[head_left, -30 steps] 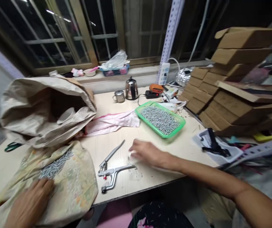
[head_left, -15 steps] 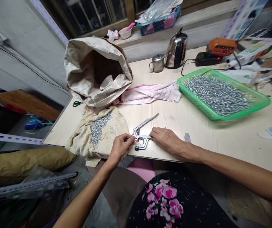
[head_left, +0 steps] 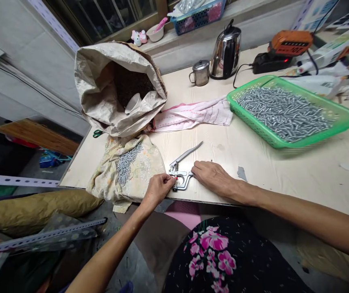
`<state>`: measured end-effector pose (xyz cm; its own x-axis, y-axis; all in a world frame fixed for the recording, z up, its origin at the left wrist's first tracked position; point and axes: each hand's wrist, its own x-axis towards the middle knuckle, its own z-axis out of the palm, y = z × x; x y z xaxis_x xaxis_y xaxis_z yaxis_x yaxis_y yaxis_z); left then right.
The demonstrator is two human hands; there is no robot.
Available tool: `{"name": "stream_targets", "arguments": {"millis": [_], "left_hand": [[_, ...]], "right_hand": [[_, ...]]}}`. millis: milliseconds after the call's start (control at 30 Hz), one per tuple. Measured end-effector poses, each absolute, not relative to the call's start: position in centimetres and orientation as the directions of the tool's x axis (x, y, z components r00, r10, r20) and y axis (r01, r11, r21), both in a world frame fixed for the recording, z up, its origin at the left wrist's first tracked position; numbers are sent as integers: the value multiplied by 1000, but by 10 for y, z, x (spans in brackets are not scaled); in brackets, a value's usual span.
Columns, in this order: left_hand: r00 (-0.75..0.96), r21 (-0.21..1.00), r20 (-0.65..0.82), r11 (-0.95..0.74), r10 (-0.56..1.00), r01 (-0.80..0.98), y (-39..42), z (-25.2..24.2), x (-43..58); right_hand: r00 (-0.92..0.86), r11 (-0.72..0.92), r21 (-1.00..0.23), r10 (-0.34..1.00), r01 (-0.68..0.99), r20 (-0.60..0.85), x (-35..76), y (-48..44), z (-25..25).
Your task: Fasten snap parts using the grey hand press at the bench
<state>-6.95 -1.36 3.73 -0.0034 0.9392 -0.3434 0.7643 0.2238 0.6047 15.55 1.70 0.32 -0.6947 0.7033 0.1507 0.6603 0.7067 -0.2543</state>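
- Left hand (head_left: 160, 186) fingertips pinched narrow beside pliers' (head_left: 184, 174) head; anything held too small to tell.
- Right hand (head_left: 209, 174) curled at lower handle's end; can't tell if gripping.
- Pliers between hands, near table's (head_left: 254, 183) front edge, handles apart.
- Metal pins (head_left: 127, 165) on cloth (head_left: 150, 162); more in green basket (head_left: 254, 127).
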Motion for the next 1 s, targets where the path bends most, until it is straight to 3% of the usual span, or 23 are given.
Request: {"name": "stream_targets", "arguments": {"millis": [333,567,1000], "left_hand": [[31,506,-424,208,905,837,-2,49,-65],[37,539,-601,371,798,756,1,44,-69],[-64,574,-551,434,832,694,-10,40,-66]], "right_hand": [[-702,715,-268,694,646,160,157,16,8],[-721,720,-280,682,634,122,158,16,10],[-722,711,-285,687,643,86,161,18,16]]}}
